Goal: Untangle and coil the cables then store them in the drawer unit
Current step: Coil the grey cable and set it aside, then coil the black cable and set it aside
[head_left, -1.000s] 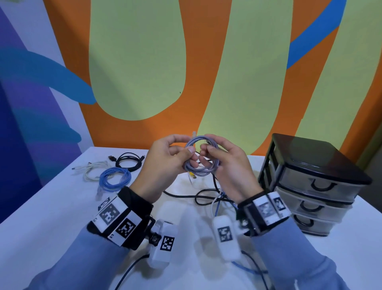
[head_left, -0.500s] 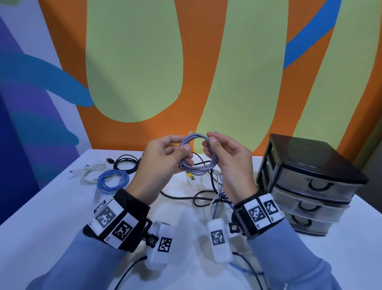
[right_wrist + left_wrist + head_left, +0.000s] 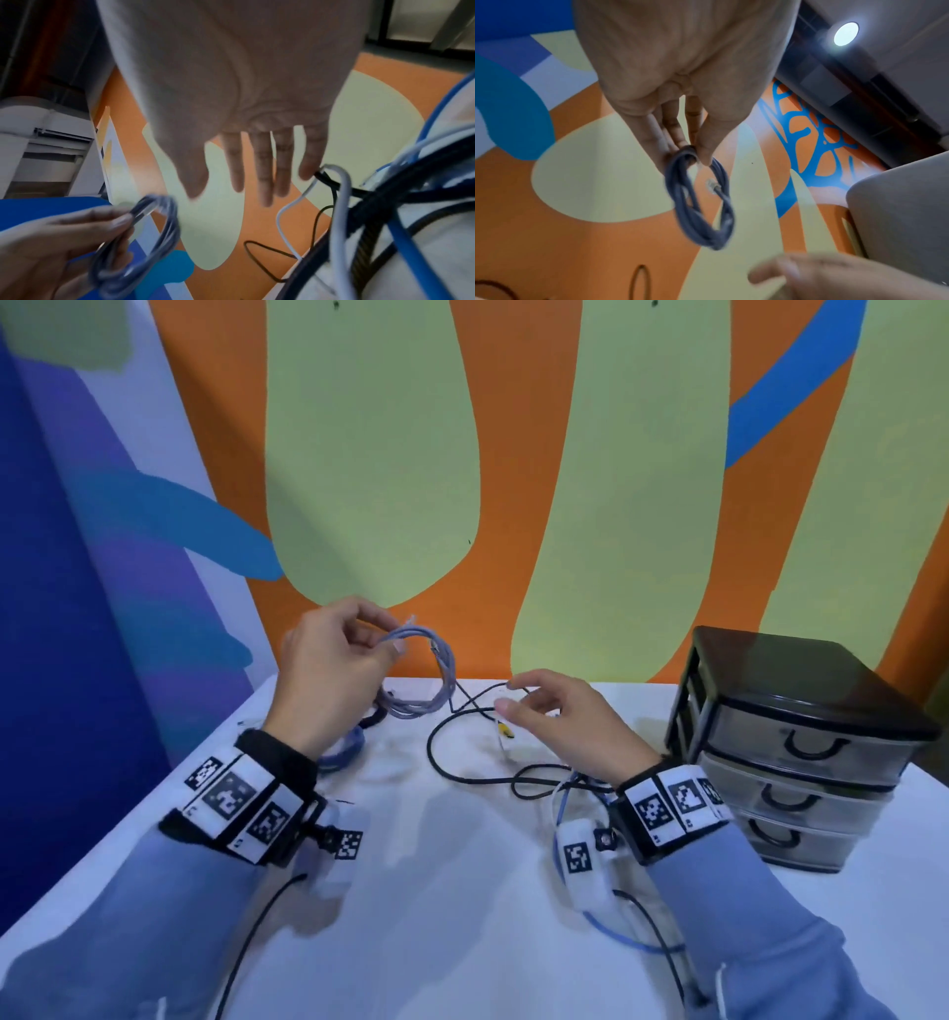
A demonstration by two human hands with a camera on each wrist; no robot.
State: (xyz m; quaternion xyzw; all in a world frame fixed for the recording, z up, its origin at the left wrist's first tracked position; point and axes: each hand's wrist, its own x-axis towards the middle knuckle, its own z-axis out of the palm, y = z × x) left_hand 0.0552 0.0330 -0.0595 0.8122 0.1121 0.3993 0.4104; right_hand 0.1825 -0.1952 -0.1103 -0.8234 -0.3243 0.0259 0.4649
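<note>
the left hand (image 3: 328, 675) hides part of a blue coil (image 3: 345, 747) on the worktop (image 3: 462, 891). the left grip pinches the coiled grey cable (image 3: 426, 675) above the worktop. the right hand (image 3: 560, 726) hovers over tangled cables (image 3: 513, 778), grip relaxed, holding nothing. the drawer unit (image 3: 801, 752) stands at right, drawers closed.

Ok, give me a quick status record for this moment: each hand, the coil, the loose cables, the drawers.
left hand: raised over the table's left side, pinching the grey coiled cable
grey coiled cable: wound in a loop, hanging from the fingers
right hand: fingers relaxed, holding nothing, above the tangled cables
tangled cables: black, white and blue, loose on the white table
blue coil: on the table, partly hidden behind the left wrist
drawer unit: on the right, all three drawers closed
</note>
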